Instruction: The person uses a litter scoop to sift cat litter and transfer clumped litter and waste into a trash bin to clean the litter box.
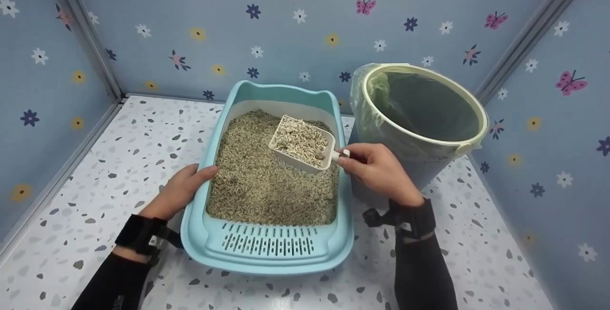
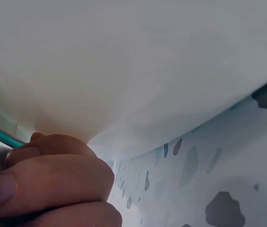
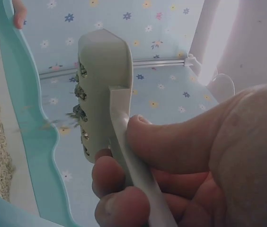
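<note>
A blue litter box [image 1: 267, 265] full of grainy brown litter [image 1: 267, 181] stands on the speckled surface. My left hand [image 1: 178, 191] grips its left rim, thumb over the edge; in the left wrist view the curled fingers [image 2: 62, 175] sit against the pale outer wall [image 2: 124, 71]. My right hand [image 1: 376, 167] holds a white litter scoop [image 1: 305, 167] by its handle, above the right part of the box. Pale litter and clumps [image 1: 302, 141] fill the scoop. From the right wrist view, bits poke through slots in the scoop [image 3: 107, 66], and blurred grains appear beside it.
A tall bin [image 1: 419, 141] with a cream rim and a pale green liner [image 1: 364, 91] stands right of the box, close to my right hand. Flowered blue panels [image 1: 295, 29] enclose the back and sides. Speckled floor [image 1: 119, 157] shows around the box.
</note>
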{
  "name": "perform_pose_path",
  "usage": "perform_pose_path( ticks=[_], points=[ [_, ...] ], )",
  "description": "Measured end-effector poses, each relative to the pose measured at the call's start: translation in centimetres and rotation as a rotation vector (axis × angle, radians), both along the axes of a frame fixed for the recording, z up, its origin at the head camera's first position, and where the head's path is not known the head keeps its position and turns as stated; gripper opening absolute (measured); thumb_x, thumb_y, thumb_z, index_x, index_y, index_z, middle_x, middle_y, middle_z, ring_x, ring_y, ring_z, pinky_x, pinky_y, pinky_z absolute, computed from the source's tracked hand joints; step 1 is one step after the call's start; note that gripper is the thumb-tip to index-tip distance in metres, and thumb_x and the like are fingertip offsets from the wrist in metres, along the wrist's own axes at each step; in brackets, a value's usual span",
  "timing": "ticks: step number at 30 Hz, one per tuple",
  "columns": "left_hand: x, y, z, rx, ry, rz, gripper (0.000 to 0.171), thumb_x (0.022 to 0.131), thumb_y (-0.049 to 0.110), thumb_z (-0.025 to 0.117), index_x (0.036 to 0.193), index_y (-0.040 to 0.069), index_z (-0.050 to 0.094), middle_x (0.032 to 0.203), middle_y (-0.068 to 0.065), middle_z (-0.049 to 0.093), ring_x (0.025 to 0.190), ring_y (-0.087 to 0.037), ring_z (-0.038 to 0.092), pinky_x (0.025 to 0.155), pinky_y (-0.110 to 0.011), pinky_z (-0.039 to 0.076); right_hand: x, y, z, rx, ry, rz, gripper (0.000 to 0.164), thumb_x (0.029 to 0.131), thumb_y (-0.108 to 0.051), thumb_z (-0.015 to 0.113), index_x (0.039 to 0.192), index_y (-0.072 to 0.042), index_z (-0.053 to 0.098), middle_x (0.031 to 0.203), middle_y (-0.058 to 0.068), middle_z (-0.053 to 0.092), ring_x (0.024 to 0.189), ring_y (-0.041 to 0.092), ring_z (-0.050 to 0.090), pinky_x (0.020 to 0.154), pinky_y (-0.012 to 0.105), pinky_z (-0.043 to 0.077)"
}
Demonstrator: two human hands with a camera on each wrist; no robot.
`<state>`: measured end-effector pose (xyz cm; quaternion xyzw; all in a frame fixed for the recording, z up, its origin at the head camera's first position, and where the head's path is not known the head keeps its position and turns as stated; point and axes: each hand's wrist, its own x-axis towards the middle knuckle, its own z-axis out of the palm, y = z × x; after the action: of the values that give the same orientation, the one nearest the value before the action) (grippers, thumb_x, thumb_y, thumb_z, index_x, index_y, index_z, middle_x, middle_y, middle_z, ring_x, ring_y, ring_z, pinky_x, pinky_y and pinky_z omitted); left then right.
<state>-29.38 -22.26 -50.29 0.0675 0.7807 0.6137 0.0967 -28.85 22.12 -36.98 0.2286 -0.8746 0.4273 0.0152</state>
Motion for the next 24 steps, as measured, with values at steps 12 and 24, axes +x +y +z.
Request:
perform_pose_path(
  ticks=[12,24],
  points=[
    [0.1,0.0,0.1,0.023,0.004,-0.014,0.069,0.116,0.051,0.055,0.148,-0.01,0.054,0.126,-0.028,0.074,0.104,-0.034,0.08,0.092,-0.037,0.066,-0.6,-1.5,-1.1,-0.121,0.073,0.036,0.015,0.109,-0.023,0.076,0.102,-0.012,0.084,0.076,0.001,0.065,0.065,0.014,0.051,0.058,0.026,0.042],
    [0.0,0.0,0.0,0.03,0.011,-0.013,0.065,0.117,0.045,0.054,0.148,-0.012,0.054,0.124,-0.029,0.075,0.1,-0.036,0.081,0.09,-0.039,0.067,-0.7,-3.2,-2.1,-0.247,0.071,0.025,0.014,0.109,-0.017,0.075,0.113,-0.009,0.085,0.074,0.002,0.064,0.062,0.013,0.053,0.056,0.024,0.044]
  ],
)
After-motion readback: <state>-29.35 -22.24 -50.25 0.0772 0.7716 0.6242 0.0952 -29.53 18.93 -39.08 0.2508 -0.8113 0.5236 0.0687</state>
